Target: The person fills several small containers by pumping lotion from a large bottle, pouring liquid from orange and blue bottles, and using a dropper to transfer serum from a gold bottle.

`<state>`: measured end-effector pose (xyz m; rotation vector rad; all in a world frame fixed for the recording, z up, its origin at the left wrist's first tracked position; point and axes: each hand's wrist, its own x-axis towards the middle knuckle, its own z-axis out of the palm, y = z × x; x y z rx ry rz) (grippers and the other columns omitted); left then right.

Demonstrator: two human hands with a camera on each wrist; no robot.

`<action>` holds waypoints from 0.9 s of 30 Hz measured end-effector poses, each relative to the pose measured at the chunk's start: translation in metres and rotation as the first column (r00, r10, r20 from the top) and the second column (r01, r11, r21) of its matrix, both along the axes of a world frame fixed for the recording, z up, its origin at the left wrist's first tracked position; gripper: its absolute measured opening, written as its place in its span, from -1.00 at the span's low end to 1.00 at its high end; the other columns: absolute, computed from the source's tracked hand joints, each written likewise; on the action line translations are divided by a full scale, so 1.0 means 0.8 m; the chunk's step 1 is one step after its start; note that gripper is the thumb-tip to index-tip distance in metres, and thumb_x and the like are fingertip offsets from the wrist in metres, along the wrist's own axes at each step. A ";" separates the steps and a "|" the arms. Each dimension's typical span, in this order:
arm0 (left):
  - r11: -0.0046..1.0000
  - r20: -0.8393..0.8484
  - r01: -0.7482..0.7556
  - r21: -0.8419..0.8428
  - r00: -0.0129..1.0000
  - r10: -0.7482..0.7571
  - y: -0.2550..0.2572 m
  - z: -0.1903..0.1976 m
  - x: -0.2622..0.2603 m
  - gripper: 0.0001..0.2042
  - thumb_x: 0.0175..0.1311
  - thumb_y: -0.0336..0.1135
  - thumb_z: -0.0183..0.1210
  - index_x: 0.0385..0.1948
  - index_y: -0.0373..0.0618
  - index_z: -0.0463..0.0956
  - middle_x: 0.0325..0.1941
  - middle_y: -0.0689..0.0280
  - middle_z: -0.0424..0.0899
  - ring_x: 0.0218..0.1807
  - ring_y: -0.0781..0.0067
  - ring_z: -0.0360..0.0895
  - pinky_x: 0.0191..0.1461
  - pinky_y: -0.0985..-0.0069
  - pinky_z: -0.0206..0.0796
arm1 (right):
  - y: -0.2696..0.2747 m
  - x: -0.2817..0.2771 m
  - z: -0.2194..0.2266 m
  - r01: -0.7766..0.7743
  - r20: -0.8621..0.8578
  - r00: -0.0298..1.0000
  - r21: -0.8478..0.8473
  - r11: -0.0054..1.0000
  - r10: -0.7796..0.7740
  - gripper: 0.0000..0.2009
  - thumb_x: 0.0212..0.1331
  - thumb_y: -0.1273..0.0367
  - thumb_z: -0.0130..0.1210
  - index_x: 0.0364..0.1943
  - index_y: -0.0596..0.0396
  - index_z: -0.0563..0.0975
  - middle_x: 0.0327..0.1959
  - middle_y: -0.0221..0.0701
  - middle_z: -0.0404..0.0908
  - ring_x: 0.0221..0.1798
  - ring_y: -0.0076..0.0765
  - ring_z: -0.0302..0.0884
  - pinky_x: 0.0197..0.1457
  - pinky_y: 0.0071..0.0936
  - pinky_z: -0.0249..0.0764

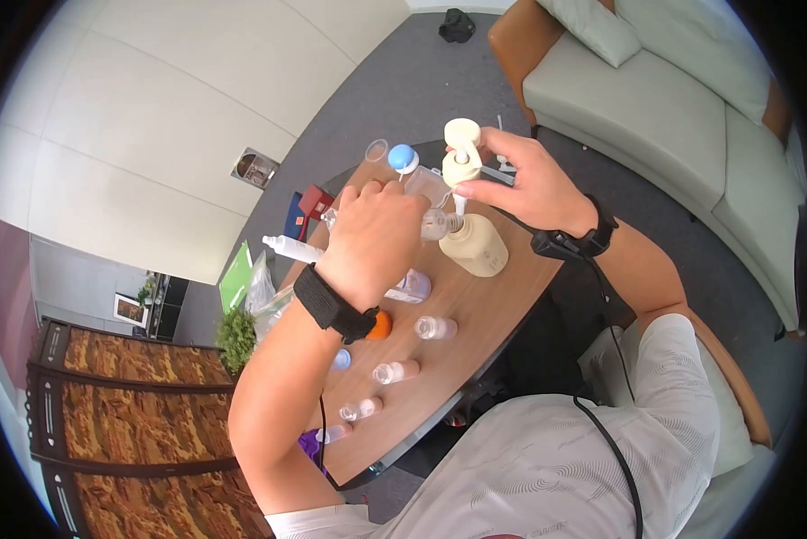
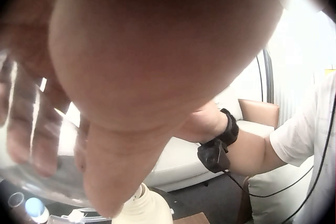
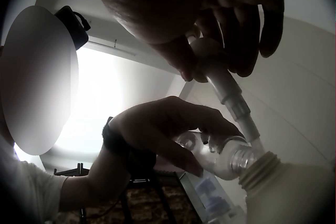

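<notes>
My left hand (image 1: 374, 235) grips a clear bottle (image 3: 218, 158) lying on its side, with its threaded mouth right at the neck of a cream bottle (image 1: 477, 247). That cream bottle stands uncapped on the wooden table. Above its opening, my right hand (image 1: 543, 184) pinches a cream pump head (image 1: 462, 162) by the collar. In the right wrist view the pump's white stem (image 3: 233, 100) slants down, its lower end beside both bottle mouths. Much of the clear bottle is hidden behind my left hand in the head view.
Several small clear bottles (image 1: 436, 328) line the near side of the table (image 1: 471, 337). A blue-topped bottle (image 1: 403, 158) and a clear round cup (image 1: 376, 150) stand at the far end. A white tube-shaped bottle (image 1: 291, 249), a red box (image 1: 315, 201) and a plant (image 1: 236, 340) are leftward.
</notes>
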<state>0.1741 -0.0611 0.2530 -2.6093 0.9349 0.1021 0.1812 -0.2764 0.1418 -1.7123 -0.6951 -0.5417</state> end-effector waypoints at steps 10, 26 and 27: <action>0.997 -0.004 0.000 -0.081 1.000 0.000 0.008 -0.001 -0.006 -0.60 0.19 -0.36 0.37 0.11 -0.04 0.67 -0.03 0.12 0.71 0.12 0.02 0.58 0.27 0.09 0.28 | 0.003 -0.005 0.006 -0.008 -0.015 1.000 -0.006 1.000 0.008 -0.55 0.28 0.32 0.38 0.18 0.22 0.57 0.00 -0.23 0.73 0.03 -0.23 0.70 0.20 -0.33 0.55; 0.819 -0.260 -0.242 -0.520 0.958 0.118 0.061 -0.051 -0.027 -0.58 0.29 -0.25 0.37 0.12 -0.22 0.54 -0.05 0.01 0.74 0.03 -0.02 0.70 0.10 0.20 0.52 | 0.012 -0.008 0.016 -0.071 -0.117 0.991 -0.066 0.995 0.063 -0.62 0.29 0.32 0.35 0.10 0.21 0.59 -0.02 -0.26 0.72 0.01 -0.31 0.63 0.22 -0.35 0.50; 0.782 -0.274 -0.253 -0.570 0.955 0.110 0.065 -0.056 -0.029 -0.57 0.29 -0.26 0.38 0.12 -0.23 0.53 -0.05 0.03 0.74 0.03 0.02 0.70 0.11 0.22 0.53 | 0.013 -0.008 0.016 -0.074 -0.126 0.990 -0.079 0.994 0.063 -0.63 0.29 0.32 0.35 0.10 0.21 0.59 -0.03 -0.26 0.72 0.02 -0.31 0.63 0.22 -0.35 0.50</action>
